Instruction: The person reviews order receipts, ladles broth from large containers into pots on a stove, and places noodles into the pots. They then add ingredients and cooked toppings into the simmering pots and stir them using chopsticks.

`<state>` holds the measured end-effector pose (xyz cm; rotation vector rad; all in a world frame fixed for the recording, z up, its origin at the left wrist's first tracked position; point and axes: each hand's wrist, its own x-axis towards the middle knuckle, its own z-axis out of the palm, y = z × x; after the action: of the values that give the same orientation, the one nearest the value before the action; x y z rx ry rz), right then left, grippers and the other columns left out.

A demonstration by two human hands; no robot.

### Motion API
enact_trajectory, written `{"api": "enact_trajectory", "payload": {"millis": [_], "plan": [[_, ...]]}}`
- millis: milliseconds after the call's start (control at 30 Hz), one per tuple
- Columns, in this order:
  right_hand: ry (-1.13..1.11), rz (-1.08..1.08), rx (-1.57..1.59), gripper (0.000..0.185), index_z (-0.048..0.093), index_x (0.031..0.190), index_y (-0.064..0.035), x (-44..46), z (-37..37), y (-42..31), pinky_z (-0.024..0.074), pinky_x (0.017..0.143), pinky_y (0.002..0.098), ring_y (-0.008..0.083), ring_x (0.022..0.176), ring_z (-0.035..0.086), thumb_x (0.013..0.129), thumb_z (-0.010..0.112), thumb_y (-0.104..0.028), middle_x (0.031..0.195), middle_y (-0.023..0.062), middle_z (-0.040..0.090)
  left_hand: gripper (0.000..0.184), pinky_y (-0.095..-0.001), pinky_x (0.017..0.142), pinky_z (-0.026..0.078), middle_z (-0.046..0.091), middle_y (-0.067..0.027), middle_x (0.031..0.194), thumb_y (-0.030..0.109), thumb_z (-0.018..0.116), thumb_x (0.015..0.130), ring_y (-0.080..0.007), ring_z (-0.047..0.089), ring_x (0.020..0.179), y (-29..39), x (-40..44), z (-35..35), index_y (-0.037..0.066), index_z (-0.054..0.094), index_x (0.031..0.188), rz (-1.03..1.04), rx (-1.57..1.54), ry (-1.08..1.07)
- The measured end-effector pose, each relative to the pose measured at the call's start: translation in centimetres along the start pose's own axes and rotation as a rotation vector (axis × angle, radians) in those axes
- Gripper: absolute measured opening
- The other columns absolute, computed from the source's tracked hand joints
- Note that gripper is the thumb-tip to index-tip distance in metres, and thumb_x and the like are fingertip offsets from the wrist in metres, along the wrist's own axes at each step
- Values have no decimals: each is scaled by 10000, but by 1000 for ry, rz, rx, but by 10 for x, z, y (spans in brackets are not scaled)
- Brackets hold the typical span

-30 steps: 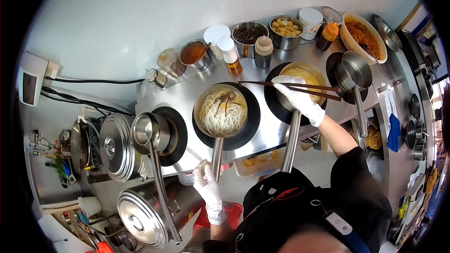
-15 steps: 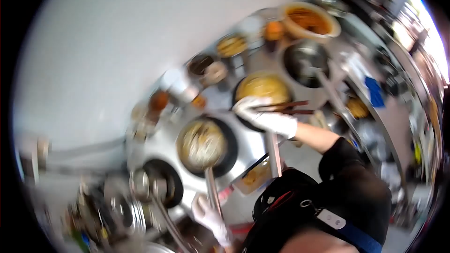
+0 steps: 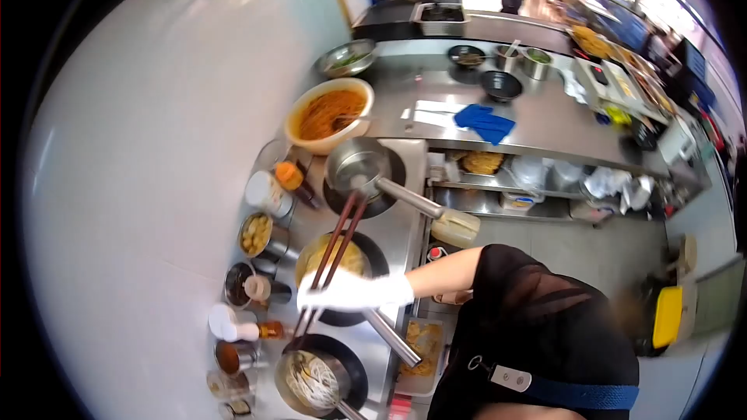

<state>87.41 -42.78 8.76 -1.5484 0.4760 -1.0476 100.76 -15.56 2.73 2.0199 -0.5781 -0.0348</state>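
My right hand point(image 3: 354, 292), in a white glove, is closed around a pair of long dark chopsticks point(image 3: 337, 245). It is over a pan of yellow food point(image 3: 311, 247), whose metal handle point(image 3: 395, 337) sticks out below my wrist. The thin chopstick ends point down to the rim of a pan point(image 3: 282, 385) with white noodles point(image 3: 313, 379); whether they touch it I cannot tell. Beyond the yellow food, a metal saucepan point(image 3: 358, 162) stands on the stove with its handle toward me. My left hand is out of view.
Along the wall stand seasoning containers, among them an orange-capped bottle point(image 3: 289, 177) and a tin of pale yellow pieces point(image 3: 257, 235). A large bowl of orange-red food point(image 3: 331, 113) sits at the stove's far end. The steel counter point(image 3: 545, 128) holds black bowls and a blue cloth point(image 3: 486, 122).
The head view has swung right, showing more counter, and is sharper. My right hand has turned the chopsticks toward the white noodle pan. My left hand, earlier beside a pan handle, has left view.
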Motion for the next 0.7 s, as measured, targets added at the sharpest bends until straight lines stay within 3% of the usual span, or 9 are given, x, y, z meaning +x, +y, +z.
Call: {"api": "enact_trajectory", "payload": {"millis": [33, 67, 100, 133, 267, 367, 467, 567, 700], "plan": [[6, 29, -99, 140, 620, 840, -9, 12, -20, -11, 508, 682, 304, 145, 718, 605, 850, 632, -148, 772, 66, 630, 209, -330, 713, 505, 635, -142, 848, 156, 528, 928, -228, 595, 757, 14, -3, 2, -32, 599, 985, 51, 41, 16], [67, 128, 350, 103, 611, 851, 6, 23, -32, -16, 533, 691, 315, 178, 737, 635, 840, 628, -95, 788, 89, 641, 215, -336, 722, 501, 631, -139, 824, 162, 530, 934, -215, 585, 756, 25, -6, -3, -35, 614, 935, 84, 102, 53], [36, 101, 350, 82, 607, 864, 14, 39, -51, -28, 550, 697, 325, 204, 751, 654, 830, 624, -58, 801, 106, 646, 305, -334, 846, 464, 642, -141, 978, 200, 524, 938, -220, 597, 918, 13, -5, 8, -65, 594, 1072, -227, -51, 40], [55, 91, 296, 69, 636, 870, -3, 60, -67, -20, 532, 707, 301, 165, 795, 644, 825, 615, -51, 840, 77, 655, 286, -320, 840, 464, 648, -122, 937, 182, 522, 942, -202, 599, 897, 12, -6, 16, -69, 604, 1054, -51, 35, 107], [94, -213, 63, 120, 622, 974, 28, 142, -115, 28, 492, 810, 270, 148, 878, 605, 900, 530, 8, 925, 68, 625, 185, -295, 788, 493, 635, -111, 895, 78, 523, 937, -169, 602, 850, 23, -21, 45, -62, 588, 1038, -185, -173, 166], [16, -43, -64, 125, 655, 973, 5, 199, -126, 65, 477, 770, 251, 123, 865, 603, 880, 596, -54, 916, 45, 655, 166, -278, 752, 497, 626, -95, 923, 68, 541, 933, -137, 587, 820, 46, -28, 73, -41, 592, 1048, -247, -236, 210], [-53, -82, -240, 150, 663, 966, 0, 246, -122, 119, 471, 758, 246, 114, 853, 604, 872, 622, -110, 899, 35, 668, 153, -282, 766, 502, 635, -88, 947, 57, 537, 931, -152, 606, 867, 52, -40, 91, -25, 600, 1044, -268, -134, 244], [-101, 28, -197, 202, 660, 936, -17, 268, -112, 152, 472, 783, 284, 160, 829, 605, 833, 662, -191, 858, 66, 663, 148, -281, 793, 498, 635, -85, 957, 67, 534, 937, -146, 604, 866, 57, -52, 100, -29, 596, 1031, -298, -53, 263], [-67, 54, -107, 169, 656, 900, -37, 279, -102, 177, 472, 789, 289, 163, 861, 601, 815, 683, -181, 881, 47, 657, 152, -270, 797, 491, 634, -73, 946, 81, 533, 946, -127, 594, 848, 61, -64, 109, -36, 591, 1023, -272, -5, 294]]}}
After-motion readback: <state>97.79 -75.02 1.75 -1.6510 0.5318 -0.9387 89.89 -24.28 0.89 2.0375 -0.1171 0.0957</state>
